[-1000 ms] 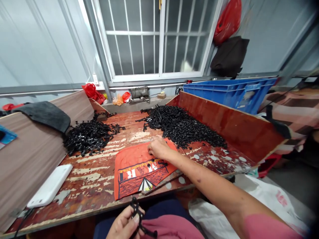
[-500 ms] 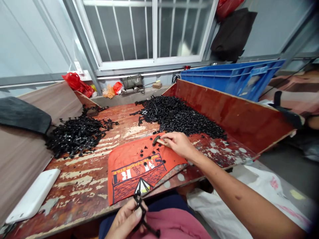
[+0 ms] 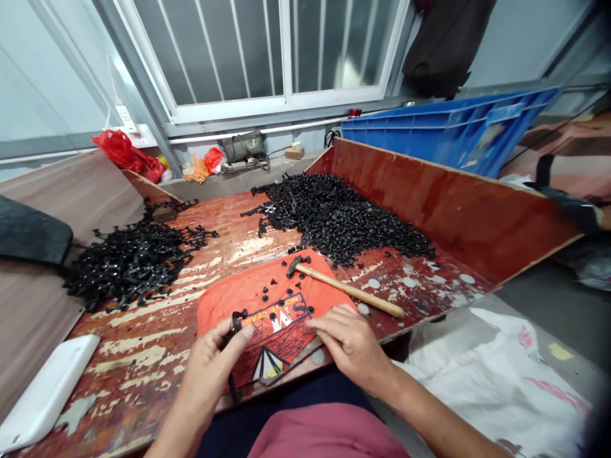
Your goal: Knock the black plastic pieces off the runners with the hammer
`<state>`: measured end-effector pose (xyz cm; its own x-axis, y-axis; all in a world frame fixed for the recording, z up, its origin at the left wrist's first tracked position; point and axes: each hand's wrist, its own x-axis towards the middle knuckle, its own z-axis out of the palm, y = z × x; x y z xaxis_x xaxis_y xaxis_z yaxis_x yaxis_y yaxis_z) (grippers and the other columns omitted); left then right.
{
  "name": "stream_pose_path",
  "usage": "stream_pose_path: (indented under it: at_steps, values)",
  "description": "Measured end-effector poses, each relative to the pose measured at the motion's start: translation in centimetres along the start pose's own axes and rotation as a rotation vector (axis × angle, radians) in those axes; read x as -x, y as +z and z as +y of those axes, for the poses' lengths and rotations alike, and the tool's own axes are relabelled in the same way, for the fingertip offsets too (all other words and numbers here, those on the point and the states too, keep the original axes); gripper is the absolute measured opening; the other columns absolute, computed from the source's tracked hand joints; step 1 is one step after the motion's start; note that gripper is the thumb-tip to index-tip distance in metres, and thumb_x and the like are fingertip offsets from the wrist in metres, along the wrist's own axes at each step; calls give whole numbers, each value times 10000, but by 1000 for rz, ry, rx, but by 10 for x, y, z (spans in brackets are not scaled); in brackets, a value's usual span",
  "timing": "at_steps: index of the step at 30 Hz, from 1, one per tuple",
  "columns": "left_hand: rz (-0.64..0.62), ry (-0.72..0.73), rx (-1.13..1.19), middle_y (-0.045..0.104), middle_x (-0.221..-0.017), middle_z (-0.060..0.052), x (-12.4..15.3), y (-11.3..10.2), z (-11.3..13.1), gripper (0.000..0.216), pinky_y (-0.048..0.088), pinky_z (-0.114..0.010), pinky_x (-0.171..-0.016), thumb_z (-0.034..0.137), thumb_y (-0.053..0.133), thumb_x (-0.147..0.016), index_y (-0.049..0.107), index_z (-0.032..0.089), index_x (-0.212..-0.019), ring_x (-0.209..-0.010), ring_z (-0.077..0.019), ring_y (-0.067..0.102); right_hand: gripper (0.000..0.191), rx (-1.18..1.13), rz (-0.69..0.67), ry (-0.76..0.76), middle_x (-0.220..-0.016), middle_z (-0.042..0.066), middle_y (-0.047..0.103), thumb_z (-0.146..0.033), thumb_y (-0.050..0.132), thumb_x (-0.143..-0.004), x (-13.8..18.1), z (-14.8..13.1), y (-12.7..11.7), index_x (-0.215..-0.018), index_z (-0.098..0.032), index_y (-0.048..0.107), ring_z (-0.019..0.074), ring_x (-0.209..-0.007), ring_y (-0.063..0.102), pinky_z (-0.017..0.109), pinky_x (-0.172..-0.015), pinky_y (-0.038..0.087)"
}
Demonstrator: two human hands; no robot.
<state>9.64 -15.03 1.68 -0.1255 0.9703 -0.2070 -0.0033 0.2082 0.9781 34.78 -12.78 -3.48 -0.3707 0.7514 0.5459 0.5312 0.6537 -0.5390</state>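
My left hand (image 3: 214, 356) is closed around a black strap-like plastic part with a round knob (image 3: 241, 314), above the near left of the orange cloth (image 3: 219, 299). Its lower end hangs below my fingers. My right hand (image 3: 351, 340) rests low at the cloth's near right edge, fingers curled together; what they pinch, if anything, is hidden. Just beyond it lies a hammer (image 3: 353, 289), its head on the cloth and its wooden handle pointing right. Several small black caps (image 3: 272, 316) are scattered over the cloth, one close to my right fingertips.
A heap of black parts (image 3: 133, 264) lies at left and a larger pile (image 3: 334, 213) at the back. A red board (image 3: 429, 191) walls the right side, with a blue crate (image 3: 410, 137) behind. A white case (image 3: 52, 388) lies at front left.
My right hand has let go of the hammer, now lying on the cloth, and come back toward me. My left hand has risen with the black part, over the cloth.
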Motion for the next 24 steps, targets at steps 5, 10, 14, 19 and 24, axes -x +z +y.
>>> stream_pose_path:
  at_steps: [5,10,14,19,24]
  values:
    - [-150,-139,395,490,-574,27,-2,10,-9,297,424,-224,-572,458,625,-876,681,167,-844,-536,-100,418,220,98,183,68,-947,61,738,-164,541,-947,-2,21,-26,-1058,-243,714,228,-884,652,414,-849,484]
    - [-188,-256,655,649,-785,-50,-1,14,-18,265,521,-304,-735,319,638,-882,692,154,-1082,-726,-161,614,236,68,151,57,-902,47,736,-148,541,-939,5,17,-30,-1054,-260,715,226,-856,660,395,-808,503]
    - [-180,-301,803,715,-1025,-127,3,14,-15,395,501,-419,-970,220,578,-878,634,146,-1261,-991,-248,678,255,-116,35,75,-855,29,715,-135,528,-947,10,-14,-11,-1090,-261,698,190,-777,641,336,-754,495]
    - [-157,-284,805,683,-1230,-155,12,16,-10,534,432,-441,-1094,140,556,-818,574,122,-1351,-1207,-288,612,155,-340,-140,296,-870,-2,714,-213,548,-955,3,-43,5,-998,-252,692,155,-765,650,265,-717,485]
    - [-179,-254,695,680,-1267,-120,27,21,-28,588,457,-498,-1076,158,632,-811,552,218,-1390,-1250,-337,578,189,-553,-428,436,-787,-24,693,-210,511,-954,8,-57,14,-905,-219,693,117,-693,634,204,-644,474]
